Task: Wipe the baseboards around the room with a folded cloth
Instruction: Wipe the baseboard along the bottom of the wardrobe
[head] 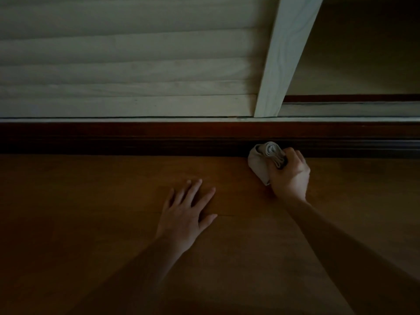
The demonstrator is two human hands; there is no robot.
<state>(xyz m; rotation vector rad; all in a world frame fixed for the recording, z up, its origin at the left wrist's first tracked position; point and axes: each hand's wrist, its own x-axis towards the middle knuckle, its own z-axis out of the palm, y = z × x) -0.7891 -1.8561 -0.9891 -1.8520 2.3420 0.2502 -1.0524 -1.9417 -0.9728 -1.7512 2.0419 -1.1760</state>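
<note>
Right hand (289, 172) is curled round the folded cloth (264, 159), which is pressed against the dark baseboard (159, 138) low on its face, at the floor line. Left hand (186, 212) is laid flat on the wood floor (91, 223), fingers spread, nothing held — judged a brace. Baseboard's long axis runs left–right, straight ahead of both hands; right hand is nearer — further wiping is judged to go sideways along it.

We see the right hand (289, 176) gripping a bunched, folded cloth (264, 159) against the dark baseboard (136, 138) at the far edge of the wooden floor (91, 201). The left hand (184, 214) lies flat on the floor nearer us, fingers spread. Pale slatted doors (125, 64) stand above.
</note>
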